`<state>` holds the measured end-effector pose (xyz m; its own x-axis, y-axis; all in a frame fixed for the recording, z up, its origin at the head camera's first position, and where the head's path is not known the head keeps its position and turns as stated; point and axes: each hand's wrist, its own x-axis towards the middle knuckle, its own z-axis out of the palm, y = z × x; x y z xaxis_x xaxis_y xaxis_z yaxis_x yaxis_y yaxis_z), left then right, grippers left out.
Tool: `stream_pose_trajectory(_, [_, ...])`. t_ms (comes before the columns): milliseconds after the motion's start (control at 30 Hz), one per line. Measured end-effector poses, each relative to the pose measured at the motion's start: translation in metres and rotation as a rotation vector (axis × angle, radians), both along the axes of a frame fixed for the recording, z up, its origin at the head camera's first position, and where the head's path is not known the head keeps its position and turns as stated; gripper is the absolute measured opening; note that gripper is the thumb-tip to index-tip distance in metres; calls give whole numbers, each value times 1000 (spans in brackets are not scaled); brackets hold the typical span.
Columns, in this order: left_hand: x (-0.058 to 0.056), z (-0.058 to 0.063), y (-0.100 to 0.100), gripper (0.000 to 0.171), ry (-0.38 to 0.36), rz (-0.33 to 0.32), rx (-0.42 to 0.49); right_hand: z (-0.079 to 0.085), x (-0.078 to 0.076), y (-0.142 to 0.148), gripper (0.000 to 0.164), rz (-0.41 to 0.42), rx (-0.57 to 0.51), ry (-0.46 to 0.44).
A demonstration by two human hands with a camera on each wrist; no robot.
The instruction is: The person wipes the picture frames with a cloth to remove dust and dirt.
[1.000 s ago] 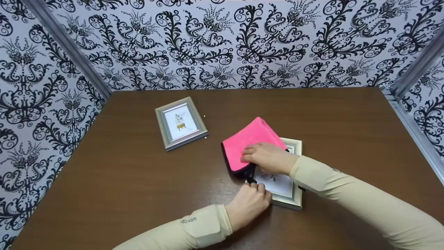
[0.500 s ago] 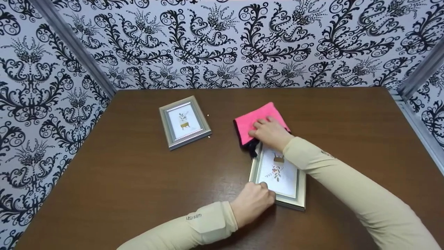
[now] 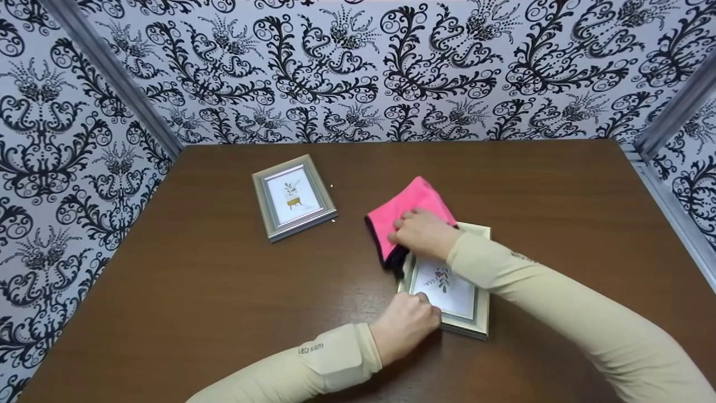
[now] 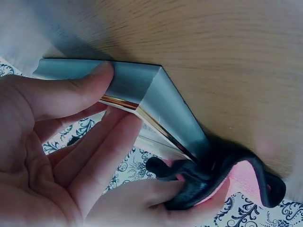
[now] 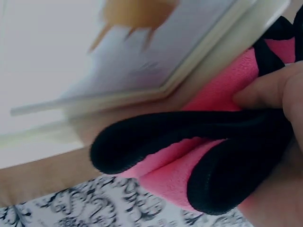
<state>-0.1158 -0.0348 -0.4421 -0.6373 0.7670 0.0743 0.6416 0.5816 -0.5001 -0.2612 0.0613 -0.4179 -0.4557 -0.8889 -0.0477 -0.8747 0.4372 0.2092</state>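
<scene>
A pale gold picture frame [image 3: 482,313] with a plant drawing lies on the table at the right of centre. My left hand [image 3: 407,324] grips its near left corner, the thumb [image 4: 94,85] on the outer side and fingers on the front edge in the left wrist view. A folded pink cloth with black trim [image 3: 417,196] is in my right hand [image 3: 426,232], pinched between thumb and fingers. In the head view the cloth covers the frame's far left part. The right wrist view shows the pink cloth [image 5: 222,90] against the frame's edge [image 5: 189,85].
A second picture frame [image 3: 330,215], silver-gold with a plant drawing, lies at the back left of the brown table [image 3: 224,302]. Small white specks lie beside it. Patterned walls [image 3: 358,73] enclose the table at the back and sides.
My right hand and the cloth slid away along the frame to its far end, then came partway back toward me. My left hand has kept its grip on the near corner.
</scene>
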Motion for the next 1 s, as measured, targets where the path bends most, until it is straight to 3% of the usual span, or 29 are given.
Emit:
stream_pose_trajectory(200, [1,-1,-1,11,47,11,19,3,29,-3,19,120,6,6])
stream_pose_trajectory(333, [2,-2,-2,8,58,9,26,2,36,0,17,167,-52,-3])
stream_pose_trajectory(533, [1,-2,0,9,29,29,27,-3,18,8,16,152,-114,26])
stream_pose_trajectory(800, [3,-3,3,11,29,20,27,-13,-24,22,25,-45,-117,49])
stream_pose_trajectory(900, [4,-5,4,13,53,19,30,-15,-25,24,19,-32,-132,98])
stream_pose_trajectory(1000, [6,-6,3,13,77,26,18,-14,-16,20,17,21,-116,129])
